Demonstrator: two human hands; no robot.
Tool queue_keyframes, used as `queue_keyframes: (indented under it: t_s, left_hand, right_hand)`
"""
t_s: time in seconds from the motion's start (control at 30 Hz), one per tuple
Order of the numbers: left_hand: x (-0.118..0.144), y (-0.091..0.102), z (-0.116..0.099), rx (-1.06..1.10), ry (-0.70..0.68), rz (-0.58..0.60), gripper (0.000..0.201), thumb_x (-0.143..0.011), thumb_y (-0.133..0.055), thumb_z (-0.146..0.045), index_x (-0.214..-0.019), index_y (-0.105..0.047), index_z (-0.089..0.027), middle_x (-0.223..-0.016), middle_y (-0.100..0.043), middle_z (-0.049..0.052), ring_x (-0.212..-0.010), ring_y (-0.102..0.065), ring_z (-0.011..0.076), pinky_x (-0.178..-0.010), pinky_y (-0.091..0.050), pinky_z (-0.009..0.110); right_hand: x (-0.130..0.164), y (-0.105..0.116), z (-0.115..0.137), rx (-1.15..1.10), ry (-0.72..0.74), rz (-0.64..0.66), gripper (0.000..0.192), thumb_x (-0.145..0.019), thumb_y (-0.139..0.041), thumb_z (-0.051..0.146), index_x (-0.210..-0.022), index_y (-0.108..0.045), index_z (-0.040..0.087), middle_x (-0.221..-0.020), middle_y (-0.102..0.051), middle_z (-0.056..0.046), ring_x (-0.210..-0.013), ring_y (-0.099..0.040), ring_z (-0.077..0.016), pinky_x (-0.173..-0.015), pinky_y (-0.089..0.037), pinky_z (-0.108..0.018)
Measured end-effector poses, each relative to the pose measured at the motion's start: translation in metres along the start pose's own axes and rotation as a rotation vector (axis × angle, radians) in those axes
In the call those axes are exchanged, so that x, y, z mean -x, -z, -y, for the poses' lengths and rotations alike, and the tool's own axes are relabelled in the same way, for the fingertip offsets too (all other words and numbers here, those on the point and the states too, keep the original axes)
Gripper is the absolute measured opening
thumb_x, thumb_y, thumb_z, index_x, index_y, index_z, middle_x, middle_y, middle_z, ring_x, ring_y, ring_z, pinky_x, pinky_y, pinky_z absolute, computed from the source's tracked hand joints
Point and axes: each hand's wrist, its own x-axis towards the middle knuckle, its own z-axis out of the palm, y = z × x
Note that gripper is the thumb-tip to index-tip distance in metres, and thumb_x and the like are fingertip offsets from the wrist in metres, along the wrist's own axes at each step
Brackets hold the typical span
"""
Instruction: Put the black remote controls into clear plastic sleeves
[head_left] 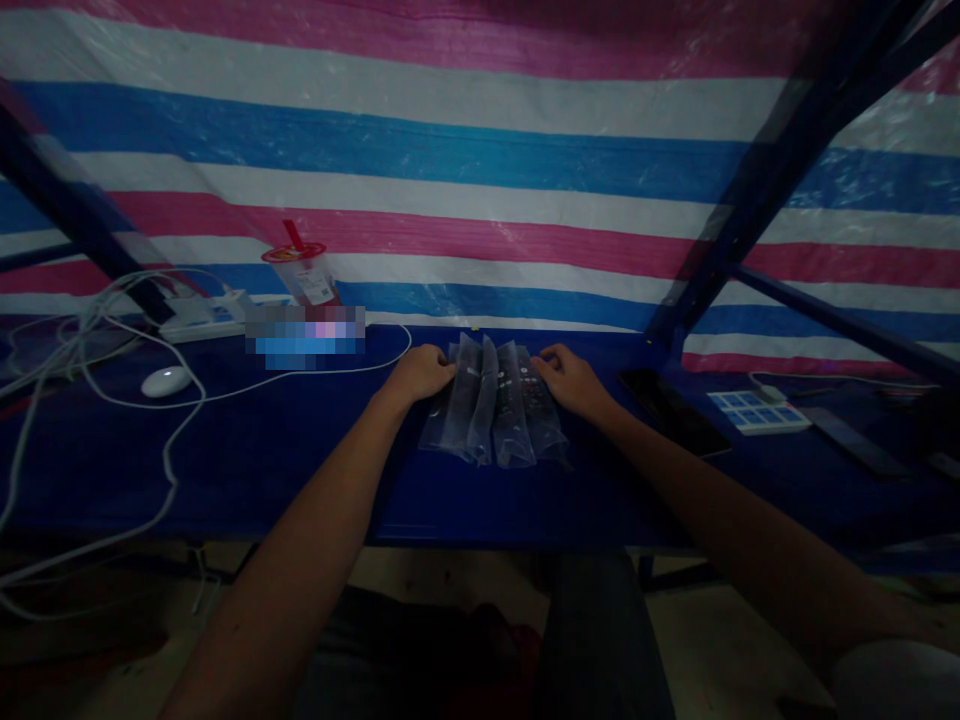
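Note:
A row of several dark remote controls (512, 395), each in a clear plastic sleeve, lies side by side on the blue table (465, 510). White button marks show through the plastic on the right-hand ones. My left hand (421, 373) is closed at the row's left edge, thumb and fingers against the outermost sleeve. At the opposite edge, my right hand (568, 380) has its curled fingers on the far-right sleeve. Between them the two hands hold the row from both sides. The undersides of the remotes are hidden.
To the left are a white mouse (166, 381), tangled white cables (169, 450), a power strip (202, 320) and a red-lidded cup (307, 275) with a straw. A dark phone-like slab (671, 410) and another power strip (759, 410) lie right. Striped sheeting (480, 130) hangs behind.

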Motion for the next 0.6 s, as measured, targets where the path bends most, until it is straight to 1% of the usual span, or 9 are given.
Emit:
queue_keyframes:
  t_s: [0.1, 0.2, 0.3, 0.4, 0.47, 0.53, 0.6]
  left_hand:
    - [0.003, 0.0, -0.008, 0.035, 0.036, 0.034, 0.049, -0.086, -0.053, -0.058, -0.088, -0.076, -0.014, -0.096, -0.077, 0.015, -0.086, -0.072, 0.0268, -0.07, -0.049, 0.033]
    - [0.005, -0.001, -0.014, 0.046, 0.074, 0.016, 0.054, -0.084, -0.054, -0.063, -0.089, -0.075, -0.013, -0.096, -0.076, 0.017, -0.085, -0.071, 0.028, -0.068, -0.049, 0.034]
    - [0.005, -0.006, -0.02, 0.084, 0.081, 0.013, 0.054, -0.083, -0.056, -0.063, -0.095, -0.074, -0.013, -0.1, -0.076, 0.017, -0.089, -0.071, 0.0284, -0.071, -0.05, 0.035]
    - [0.005, -0.013, -0.027, 0.131, 0.034, -0.005, 0.048, -0.083, -0.06, -0.056, -0.104, -0.071, -0.013, -0.107, -0.075, 0.016, -0.095, -0.07, 0.0282, -0.076, -0.051, 0.035]
    - [0.005, -0.017, -0.033, 0.162, -0.018, -0.011, 0.046, -0.083, -0.063, -0.048, -0.114, -0.068, -0.013, -0.112, -0.074, 0.015, -0.098, -0.07, 0.0277, -0.079, -0.052, 0.035]
    - [0.007, -0.021, -0.039, 0.186, -0.067, -0.004, 0.046, -0.083, -0.064, -0.041, -0.121, -0.065, -0.015, -0.114, -0.073, 0.014, -0.1, -0.069, 0.027, -0.083, -0.052, 0.035]
    - [0.009, -0.023, -0.044, 0.187, -0.113, -0.006, 0.047, -0.083, -0.063, -0.036, -0.126, -0.062, -0.018, -0.114, -0.072, 0.012, -0.103, -0.067, 0.0272, -0.088, -0.051, 0.036]
  right_hand:
    - [0.006, -0.007, 0.005, -0.02, 0.017, 0.056, 0.051, -0.094, -0.055, 0.053, -0.126, -0.059, 0.013, -0.101, -0.071, -0.013, -0.09, -0.067, -0.0248, -0.081, -0.05, -0.037]
    - [0.011, -0.014, 0.008, -0.005, 0.052, 0.056, 0.062, -0.092, -0.055, 0.059, -0.133, -0.057, 0.012, -0.115, -0.066, -0.018, -0.103, -0.065, -0.0289, -0.09, -0.052, -0.042]
    - [0.016, -0.017, 0.016, 0.015, 0.083, 0.025, 0.067, -0.092, -0.054, 0.061, -0.138, -0.055, 0.013, -0.127, -0.059, -0.021, -0.12, -0.059, -0.0334, -0.104, -0.047, -0.05]
    - [0.02, -0.019, 0.027, 0.015, 0.088, 0.01, 0.072, -0.091, -0.054, 0.066, -0.145, -0.051, 0.019, -0.138, -0.052, -0.021, -0.134, -0.048, -0.0384, -0.112, -0.038, -0.058]
    - [0.022, -0.02, 0.034, 0.045, 0.082, 0.025, 0.08, -0.086, -0.058, 0.07, -0.15, -0.046, 0.024, -0.147, -0.044, -0.021, -0.14, -0.04, -0.0443, -0.112, -0.035, -0.065]
    - [0.025, -0.021, 0.04, 0.113, 0.07, 0.063, 0.087, -0.08, -0.065, 0.07, -0.153, -0.042, 0.028, -0.155, -0.033, -0.021, -0.141, -0.034, -0.0526, -0.108, -0.034, -0.072]
    - [0.027, -0.022, 0.044, 0.177, 0.069, 0.103, 0.086, -0.079, -0.069, 0.064, -0.154, -0.04, 0.033, -0.161, -0.022, -0.019, -0.14, -0.031, -0.059, -0.104, -0.034, -0.076]
